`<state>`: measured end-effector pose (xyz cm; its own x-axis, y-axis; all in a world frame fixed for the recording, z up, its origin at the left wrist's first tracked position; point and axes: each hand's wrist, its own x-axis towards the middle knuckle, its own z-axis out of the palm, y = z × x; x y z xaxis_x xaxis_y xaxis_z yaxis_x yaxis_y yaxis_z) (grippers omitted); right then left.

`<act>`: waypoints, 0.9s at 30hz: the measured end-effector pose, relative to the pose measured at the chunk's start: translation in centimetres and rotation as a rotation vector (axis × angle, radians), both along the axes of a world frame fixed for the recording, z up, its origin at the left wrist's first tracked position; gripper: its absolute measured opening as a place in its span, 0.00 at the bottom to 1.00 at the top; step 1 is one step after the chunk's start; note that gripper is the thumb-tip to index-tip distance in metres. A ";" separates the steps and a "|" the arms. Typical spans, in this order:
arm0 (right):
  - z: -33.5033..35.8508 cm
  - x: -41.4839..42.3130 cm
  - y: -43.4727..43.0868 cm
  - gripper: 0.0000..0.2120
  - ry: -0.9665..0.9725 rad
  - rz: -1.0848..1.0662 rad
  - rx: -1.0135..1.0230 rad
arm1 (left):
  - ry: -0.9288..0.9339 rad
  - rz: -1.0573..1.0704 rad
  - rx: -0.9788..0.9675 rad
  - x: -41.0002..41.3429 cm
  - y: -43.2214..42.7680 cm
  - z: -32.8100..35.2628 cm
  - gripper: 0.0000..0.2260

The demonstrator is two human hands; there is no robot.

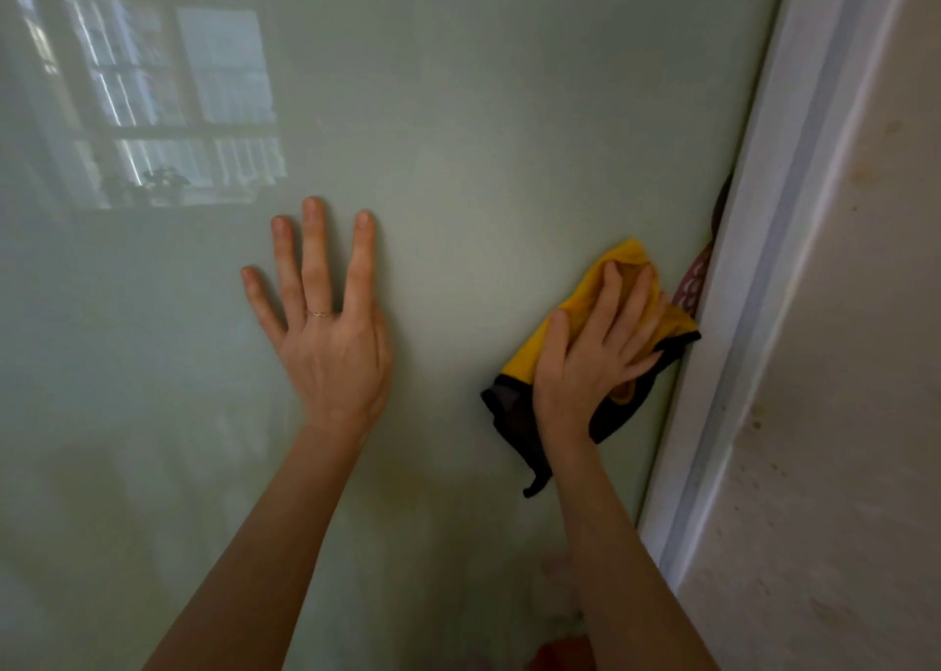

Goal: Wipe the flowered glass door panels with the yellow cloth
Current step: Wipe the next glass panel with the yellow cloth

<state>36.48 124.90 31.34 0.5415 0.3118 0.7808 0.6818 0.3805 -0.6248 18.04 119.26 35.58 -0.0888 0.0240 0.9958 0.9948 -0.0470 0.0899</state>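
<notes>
With the right hand (585,365) pressing the cloth (631,253) under nearly straight fingers on the glass (483,110) just beside the frame (764,263), left hand (326,334) splayed empty farther off, keep pressure even into that edge.

The pale green glossy glass panel (483,110) is free across the upper and left frame areas. At right, the raised white door frame (764,263) bounds it, just beside the yellow black-edged cloth (580,309); the left hand (331,349), flat at centre, blocks leftward travel.
</notes>
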 end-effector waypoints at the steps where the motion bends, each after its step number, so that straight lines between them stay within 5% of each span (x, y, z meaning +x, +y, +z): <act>1: 0.4 -0.6 -0.4 0.29 -0.026 0.018 0.006 | -0.003 0.001 -0.004 0.1 -0.1 0.0 0.30; 7: -5.0 -0.2 -2.2 0.26 -0.480 0.172 0.042 | -0.018 -0.045 -0.042 0.4 -0.5 0.1 0.29; 15: 1.1 -2.2 -1.3 0.24 -0.073 0.013 0.007 | 0.069 -0.052 -0.067 -1.4 -1.8 0.6 0.30; 19: 3.4 -7.8 -3.6 0.23 -0.350 0.019 0.134 | 0.034 -0.034 -0.064 -2.3 -2.3 1.5 0.30; 23: -1.7 -10.4 -5.4 0.22 -0.699 0.143 0.196 | -0.032 0.002 -0.059 -5.3 -3.2 2.1 0.32; 27: -2.3 -10.2 -4.7 0.19 -0.627 0.125 0.200 | -0.057 0.044 -0.073 -8.1 -4.3 1.4 0.35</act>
<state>26.32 120.17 29.01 -0.0647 0.1593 0.9851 0.8360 0.5477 -0.0336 9.94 114.92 36.97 -0.1478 0.0911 0.9848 0.9890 0.0058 0.1479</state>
